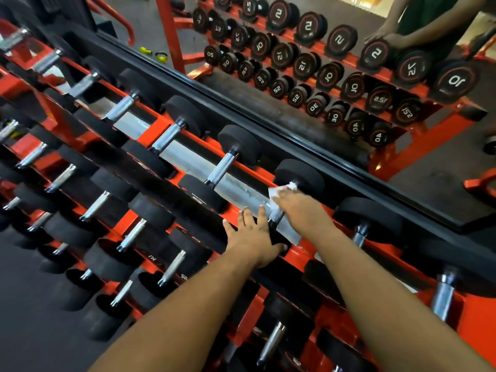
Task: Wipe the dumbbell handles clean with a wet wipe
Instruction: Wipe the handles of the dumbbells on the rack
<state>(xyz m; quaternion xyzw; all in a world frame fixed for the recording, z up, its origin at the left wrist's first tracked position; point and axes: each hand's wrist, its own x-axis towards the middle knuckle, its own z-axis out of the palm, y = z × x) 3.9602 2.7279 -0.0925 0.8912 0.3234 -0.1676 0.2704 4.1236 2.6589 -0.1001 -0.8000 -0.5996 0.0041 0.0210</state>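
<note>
A black dumbbell with a knurled steel handle (pixel 276 215) lies on the top tier of a red rack (pixel 158 124). My right hand (pixel 300 210) is wrapped over that handle with a white wet wipe (pixel 279 191) under its fingers; the wipe shows at the far end, next to the dumbbell's far head (pixel 300 174). My left hand (pixel 253 237) lies on the near head of the same dumbbell, fingers spread straight, thumb hooked round its side. Most of the handle is hidden under my right hand.
More dumbbells fill the rack in rows to the left, right and below. A black-framed wall mirror (pixel 268 135) runs behind the rack and reflects the dumbbells and a person's arms (pixel 402 30). Dark rubber floor (pixel 24 331) lies at lower left.
</note>
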